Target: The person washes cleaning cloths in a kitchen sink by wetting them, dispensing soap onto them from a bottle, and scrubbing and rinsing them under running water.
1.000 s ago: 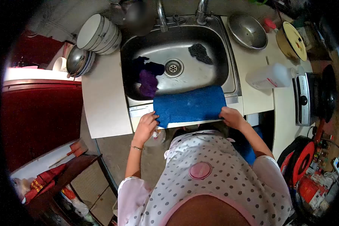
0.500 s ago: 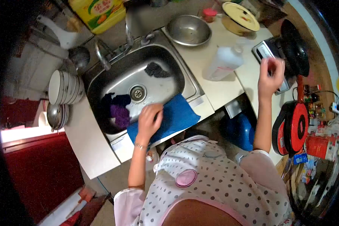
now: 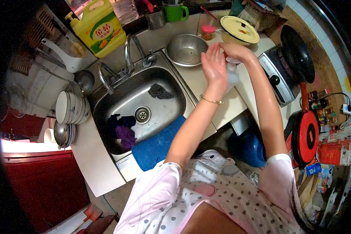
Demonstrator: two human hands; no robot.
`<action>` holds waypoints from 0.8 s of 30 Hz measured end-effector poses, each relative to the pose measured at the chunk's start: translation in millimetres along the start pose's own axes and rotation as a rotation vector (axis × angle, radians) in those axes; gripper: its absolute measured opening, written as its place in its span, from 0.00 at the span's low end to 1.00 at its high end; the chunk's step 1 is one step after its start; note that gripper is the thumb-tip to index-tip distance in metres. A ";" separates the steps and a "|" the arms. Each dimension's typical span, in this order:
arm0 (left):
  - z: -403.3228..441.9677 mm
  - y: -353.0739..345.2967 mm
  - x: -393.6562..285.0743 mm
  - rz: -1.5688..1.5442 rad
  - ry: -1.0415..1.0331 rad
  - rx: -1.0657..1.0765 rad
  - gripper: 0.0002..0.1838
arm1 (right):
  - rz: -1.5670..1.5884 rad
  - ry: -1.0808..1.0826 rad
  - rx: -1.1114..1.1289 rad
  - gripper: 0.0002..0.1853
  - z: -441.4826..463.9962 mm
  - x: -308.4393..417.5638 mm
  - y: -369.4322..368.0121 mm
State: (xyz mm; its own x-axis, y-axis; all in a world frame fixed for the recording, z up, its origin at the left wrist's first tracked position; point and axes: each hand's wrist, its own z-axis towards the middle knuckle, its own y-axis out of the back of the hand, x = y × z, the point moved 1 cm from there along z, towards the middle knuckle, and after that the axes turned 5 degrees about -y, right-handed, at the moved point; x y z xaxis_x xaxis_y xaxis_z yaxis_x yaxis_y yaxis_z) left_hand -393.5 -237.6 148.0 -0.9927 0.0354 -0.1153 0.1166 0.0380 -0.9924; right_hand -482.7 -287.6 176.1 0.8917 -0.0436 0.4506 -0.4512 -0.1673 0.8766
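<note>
My left hand (image 3: 214,66) is raised over the counter, palm up, with its fingers stretched out and nothing resting on it. Beside its fingertips, my right hand (image 3: 237,51) bends inward at the wrist; its fingers are mostly hidden, so its grip does not show. Just below the right hand is the capped top of a whitish plastic bottle (image 3: 232,74), partly covered by my left hand and wrist. A metal basin (image 3: 186,50) lies left of my fingers. A blue cloth (image 3: 156,144) drapes over the sink's front edge.
The steel sink (image 3: 175,84) holds a dark mesh pad (image 3: 160,91) and purple cloth (image 3: 125,136). A lidded yellow pot (image 3: 240,30) and pink-lidded jar (image 3: 208,31) stand behind. At right are a stove (image 3: 275,80), black wok (image 3: 298,54) and red pan (image 3: 308,134). Stacked bowls (image 3: 68,107) sit left.
My left hand has moved from above the blue cloth up and right to the bottle. My right hand has come left from near the stove to meet it. The view has shifted slightly.
</note>
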 end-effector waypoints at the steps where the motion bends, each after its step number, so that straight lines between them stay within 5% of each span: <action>1: -0.9 -1.9 6.1 0.003 0.004 -0.004 0.22 | 0.092 -0.067 -0.038 0.19 3.2 -4.0 -3.6; 4: -2.8 -4.7 14.1 0.036 -0.113 -0.043 0.23 | -0.347 0.054 -0.039 0.17 -18.0 19.0 8.9; 10: -8.5 -10.6 14.6 0.046 -0.149 -0.108 0.25 | -0.603 0.054 -0.155 0.10 -28.2 31.7 8.4; 20: -8.2 -0.7 17.6 -0.084 -0.135 -0.117 0.24 | -0.616 0.001 -0.160 0.11 -30.7 27.9 -0.2; 24: -10.2 -4.8 13.7 -0.050 -0.115 -0.117 0.24 | -0.367 -0.055 -0.123 0.15 -26.1 26.2 6.5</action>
State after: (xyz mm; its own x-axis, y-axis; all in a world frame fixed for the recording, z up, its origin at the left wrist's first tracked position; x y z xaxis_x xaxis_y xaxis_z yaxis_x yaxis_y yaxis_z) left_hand -407.4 -227.1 151.6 -0.9936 -0.0839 -0.0762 0.0628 0.1526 -0.9863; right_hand -463.3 -264.1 197.9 0.9938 -0.0563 0.0960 -0.0995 -0.0623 0.9931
